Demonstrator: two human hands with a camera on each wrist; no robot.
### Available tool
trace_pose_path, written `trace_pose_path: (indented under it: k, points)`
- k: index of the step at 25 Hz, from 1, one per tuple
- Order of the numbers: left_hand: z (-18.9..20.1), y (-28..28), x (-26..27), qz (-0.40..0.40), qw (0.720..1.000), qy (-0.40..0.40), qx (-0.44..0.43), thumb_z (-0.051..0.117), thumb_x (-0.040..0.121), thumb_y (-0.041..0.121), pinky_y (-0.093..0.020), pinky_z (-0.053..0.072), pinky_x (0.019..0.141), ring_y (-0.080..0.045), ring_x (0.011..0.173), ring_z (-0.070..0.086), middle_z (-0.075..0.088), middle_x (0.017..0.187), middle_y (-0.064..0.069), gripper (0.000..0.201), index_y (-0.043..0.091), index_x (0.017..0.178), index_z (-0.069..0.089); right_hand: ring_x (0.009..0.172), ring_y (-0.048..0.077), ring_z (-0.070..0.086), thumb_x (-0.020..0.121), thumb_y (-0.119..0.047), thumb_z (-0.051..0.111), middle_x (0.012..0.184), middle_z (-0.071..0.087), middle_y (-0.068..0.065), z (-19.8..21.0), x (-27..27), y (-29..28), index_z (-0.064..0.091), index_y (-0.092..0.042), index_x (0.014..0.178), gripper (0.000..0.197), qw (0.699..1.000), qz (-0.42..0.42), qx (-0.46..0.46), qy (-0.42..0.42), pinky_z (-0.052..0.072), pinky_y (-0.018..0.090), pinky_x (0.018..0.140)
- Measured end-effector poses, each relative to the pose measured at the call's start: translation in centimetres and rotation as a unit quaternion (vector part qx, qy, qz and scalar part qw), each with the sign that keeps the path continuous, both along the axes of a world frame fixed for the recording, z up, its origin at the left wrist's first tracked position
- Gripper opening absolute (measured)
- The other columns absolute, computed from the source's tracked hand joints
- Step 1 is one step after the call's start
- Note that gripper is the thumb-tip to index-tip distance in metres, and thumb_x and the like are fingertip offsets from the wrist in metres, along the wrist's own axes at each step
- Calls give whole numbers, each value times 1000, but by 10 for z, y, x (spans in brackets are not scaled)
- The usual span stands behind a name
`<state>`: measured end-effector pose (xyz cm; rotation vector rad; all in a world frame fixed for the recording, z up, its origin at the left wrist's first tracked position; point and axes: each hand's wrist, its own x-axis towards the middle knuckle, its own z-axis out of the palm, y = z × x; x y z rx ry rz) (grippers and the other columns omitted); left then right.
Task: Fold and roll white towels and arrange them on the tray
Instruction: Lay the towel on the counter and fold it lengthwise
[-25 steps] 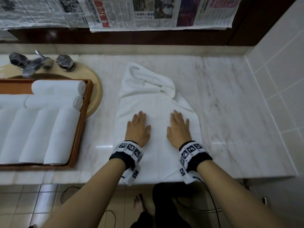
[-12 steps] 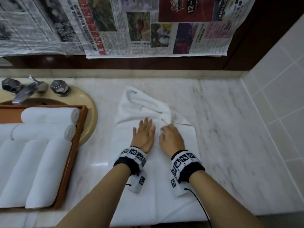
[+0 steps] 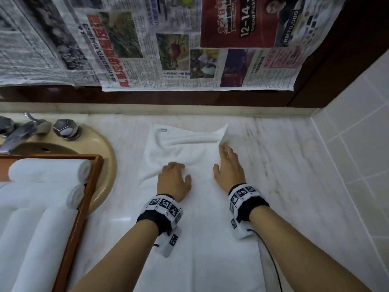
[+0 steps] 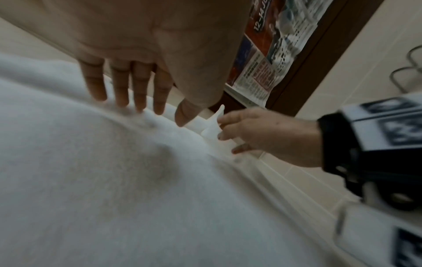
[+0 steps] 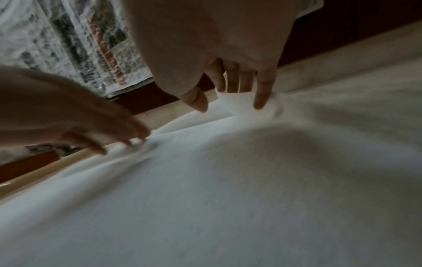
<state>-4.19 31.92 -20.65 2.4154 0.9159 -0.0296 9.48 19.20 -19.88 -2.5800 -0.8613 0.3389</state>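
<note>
— Since half a second ago, what has shifted?

— Both of my hands. They lay close together in the middle of the towel (image 3: 195, 218); now they are apart, and the far right corner, which was folded in over the cloth, is pulled out toward the wall and stands up a little.

— What is your right hand (image 3: 228, 165) doing?

— It reaches to that far right corner and pinches it. In the right wrist view my fingers (image 5: 259, 94) sit behind the raised flap with the thumb in front of it.

— And the left hand (image 3: 173, 180)?

— It rests on the middle of the towel, fingers bent down so the tips press into the cloth and bunch it slightly. In the left wrist view the fingertips (image 4: 139, 104) dig into the pile; they are not wrapped around any of it.

— Where does the towel lie?

— Lengthwise on the marble counter (image 3: 294, 186), its near end at the counter's front edge, a thick fold across the far end.

— And the rest?

— Rolled towels (image 3: 48, 171) fill the wooden tray (image 3: 82, 203) on my left, which sits over the beige sink (image 3: 105, 165) below the tap (image 3: 19, 131). Newspaper (image 3: 168, 49) hangs on the wall behind.
</note>
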Motion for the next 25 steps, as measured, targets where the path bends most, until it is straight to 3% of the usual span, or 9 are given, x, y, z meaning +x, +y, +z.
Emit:
trace_pose_path:
  k: [3, 6, 9, 11, 16, 19, 22, 23, 25]
  points:
    - [-6, 4, 13, -67, 998, 14, 0, 48, 98, 35, -41, 14, 119, -21, 148, 11, 15, 161, -2, 59, 17, 150, 29, 126, 29, 40, 82, -9, 60, 144, 38, 13, -6, -24, 8, 41, -4, 140, 61, 995, 33, 67, -64, 46, 40, 98]
    - [-19, 10, 8, -105, 992, 66, -11, 32, 103, 41, -40, -6, 119, -16, 149, -9, -7, 163, 4, 61, 23, 156, 8, 147, 20, 16, 97, -19, 47, 160, 20, 3, -22, -11, -1, 33, -13, 149, 55, 983, 180, -27, -13, 19, 48, 118]
    - [-20, 22, 5, -26, 995, 93, -18, 24, 103, 45, -43, -9, 119, -18, 148, -15, -13, 162, 3, 57, 29, 155, 7, 148, 15, -14, 104, -37, 26, 161, -16, 0, -27, 26, -10, 0, -19, 155, 60, 983, 72, -162, 47, -7, 48, 119]
    - [-13, 25, 15, 46, 992, 115, -20, 20, 103, 46, -48, -9, 118, -22, 148, -16, -14, 162, -1, 59, 23, 155, 6, 148, 18, -17, 104, -39, 24, 161, -18, 2, -21, 32, 0, -4, -14, 154, 63, 982, 32, -181, 44, -13, 49, 116]
    - [-7, 19, 64, -162, 981, 72, -84, 8, 104, 45, -38, -16, 116, -12, 147, -18, -16, 160, 8, 55, 27, 155, -4, 147, 14, -18, 105, -35, 24, 160, -20, -6, -19, 26, 36, -7, -19, 154, 60, 975, 165, -126, 84, -11, 45, 119]
    - [-24, 64, 42, -25, 992, 123, -12, 6, 102, 47, -42, -16, 118, -13, 145, -23, -23, 159, 7, 57, 29, 154, -10, 144, 12, -25, 103, -46, 22, 157, -29, -5, -30, 42, 17, -15, -20, 153, 68, 974, 88, -187, 88, -13, 46, 118]
    - [-10, 89, 41, 129, 974, 174, -61, 7, 100, 55, -50, -15, 117, -20, 145, -26, -27, 158, -3, 69, 17, 153, -13, 145, 19, -24, 99, -52, 26, 157, -30, 3, -17, 53, 27, -17, -10, 151, 79, 968, -29, -215, 122, -14, 51, 115]
    - [-2, 86, 55, 123, 977, 158, -70, 7, 100, 56, -50, -15, 117, -22, 145, -25, -26, 158, -6, 71, 13, 153, -13, 146, 20, -24, 100, -49, 28, 157, -29, 3, -12, 55, 40, -16, -10, 151, 78, 973, -21, -203, 109, -14, 51, 114]
    - [5, 66, 90, -2, 990, 102, -92, 5, 102, 50, -47, -14, 117, -19, 146, -21, -23, 159, 0, 64, 16, 154, -10, 146, 19, -22, 102, -38, 29, 158, -27, -2, -10, 58, 64, -13, -17, 153, 70, 978, 88, -170, 82, -13, 51, 114]
